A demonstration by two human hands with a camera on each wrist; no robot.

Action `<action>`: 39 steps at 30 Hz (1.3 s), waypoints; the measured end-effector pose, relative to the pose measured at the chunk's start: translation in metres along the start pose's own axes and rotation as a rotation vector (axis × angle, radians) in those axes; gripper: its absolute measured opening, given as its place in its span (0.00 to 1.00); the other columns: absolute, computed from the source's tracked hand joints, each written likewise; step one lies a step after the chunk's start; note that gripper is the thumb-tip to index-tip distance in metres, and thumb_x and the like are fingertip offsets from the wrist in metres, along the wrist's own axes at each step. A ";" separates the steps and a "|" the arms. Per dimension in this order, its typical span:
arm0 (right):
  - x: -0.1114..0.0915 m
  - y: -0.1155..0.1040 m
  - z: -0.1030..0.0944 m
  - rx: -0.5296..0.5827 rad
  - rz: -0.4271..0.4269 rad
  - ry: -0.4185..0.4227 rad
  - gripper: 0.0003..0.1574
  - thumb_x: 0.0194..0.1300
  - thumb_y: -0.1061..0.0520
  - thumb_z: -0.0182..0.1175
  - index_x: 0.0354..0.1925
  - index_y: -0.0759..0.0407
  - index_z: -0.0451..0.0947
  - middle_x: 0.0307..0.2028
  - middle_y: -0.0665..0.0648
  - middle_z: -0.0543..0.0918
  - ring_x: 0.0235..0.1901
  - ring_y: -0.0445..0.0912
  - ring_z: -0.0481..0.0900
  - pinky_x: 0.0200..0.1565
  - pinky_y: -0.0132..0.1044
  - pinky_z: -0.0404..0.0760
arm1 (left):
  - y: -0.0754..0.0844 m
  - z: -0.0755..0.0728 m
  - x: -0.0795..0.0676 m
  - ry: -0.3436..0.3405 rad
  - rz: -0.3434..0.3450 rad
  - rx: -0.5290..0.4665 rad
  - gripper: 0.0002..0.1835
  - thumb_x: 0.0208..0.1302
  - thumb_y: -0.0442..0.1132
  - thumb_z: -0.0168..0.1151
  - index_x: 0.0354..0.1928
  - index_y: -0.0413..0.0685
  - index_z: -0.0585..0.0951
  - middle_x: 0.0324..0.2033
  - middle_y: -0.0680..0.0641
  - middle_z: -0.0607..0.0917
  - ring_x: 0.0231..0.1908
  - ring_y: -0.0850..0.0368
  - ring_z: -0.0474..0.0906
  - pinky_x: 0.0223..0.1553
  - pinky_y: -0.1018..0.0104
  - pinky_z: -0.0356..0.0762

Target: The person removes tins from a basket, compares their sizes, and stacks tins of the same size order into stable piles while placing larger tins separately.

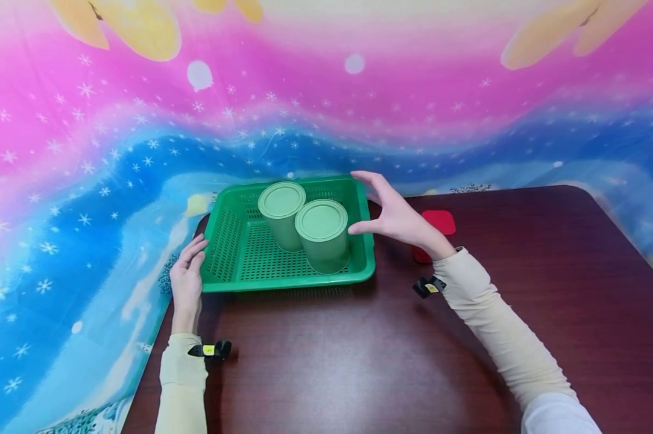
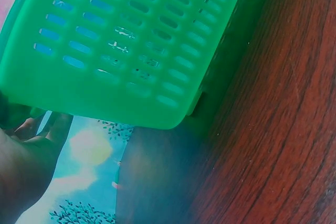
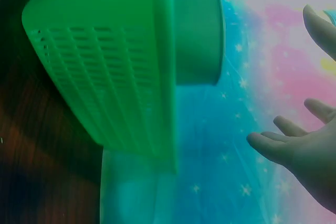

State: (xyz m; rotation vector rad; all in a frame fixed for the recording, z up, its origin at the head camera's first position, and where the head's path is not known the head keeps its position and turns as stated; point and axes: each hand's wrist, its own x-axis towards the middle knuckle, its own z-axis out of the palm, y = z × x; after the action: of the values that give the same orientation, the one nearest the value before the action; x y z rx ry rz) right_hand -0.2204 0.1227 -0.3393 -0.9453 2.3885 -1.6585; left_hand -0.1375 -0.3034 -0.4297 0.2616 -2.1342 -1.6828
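Two pale green cylindrical cans [image 1: 322, 235] [image 1: 281, 208] stand upright, side by side, in a green perforated plastic basket [image 1: 283, 280]. At the basket's left rim is my left hand [image 1: 187, 271], its fingertips against the outside. The left wrist view shows that perforated end wall close up, with part of the hand beside the rim at lower left. My right hand [image 1: 397, 217] hovers over the right rim, fingers and thumb spread apart, the thumb near the closer can. In the right wrist view this hand is raised away from the basket and holds nothing.
The basket sits on a dark wood-grain table [image 1: 326, 361] near its back edge. Right of it lies a flat red square piece [image 1: 439, 222], with another red piece [image 1: 421, 254] partly behind my right forearm. A colourful snowflake-printed cloth [image 1: 304, 108] hangs behind the table.
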 end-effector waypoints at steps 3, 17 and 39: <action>0.004 0.000 0.009 -0.021 -0.004 -0.008 0.64 0.56 0.60 0.80 0.80 0.57 0.53 0.78 0.55 0.57 0.77 0.49 0.55 0.74 0.52 0.58 | -0.001 0.000 0.000 -0.008 -0.001 -0.008 0.19 0.82 0.36 0.51 0.65 0.36 0.80 0.71 0.45 0.74 0.75 0.57 0.60 0.67 0.63 0.62; 0.016 0.008 0.035 -0.127 0.018 -0.063 0.67 0.53 0.53 0.83 0.80 0.57 0.54 0.76 0.58 0.59 0.76 0.57 0.57 0.72 0.57 0.58 | -0.002 -0.002 0.003 -0.011 -0.013 0.006 0.19 0.82 0.34 0.49 0.67 0.36 0.79 0.73 0.42 0.72 0.76 0.53 0.59 0.68 0.61 0.62; 0.021 0.024 0.061 -0.177 0.067 -0.093 0.76 0.49 0.52 0.85 0.82 0.55 0.47 0.75 0.62 0.56 0.73 0.53 0.58 0.70 0.57 0.63 | 0.001 -0.001 0.002 -0.014 -0.025 -0.004 0.19 0.82 0.33 0.49 0.67 0.33 0.78 0.73 0.40 0.71 0.76 0.52 0.59 0.67 0.61 0.62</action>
State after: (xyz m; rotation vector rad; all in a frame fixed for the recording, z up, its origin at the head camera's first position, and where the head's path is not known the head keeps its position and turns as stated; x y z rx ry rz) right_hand -0.2230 0.0668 -0.3800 -0.9329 2.5068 -1.3675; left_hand -0.1387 -0.3045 -0.4282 0.2775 -2.1455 -1.7073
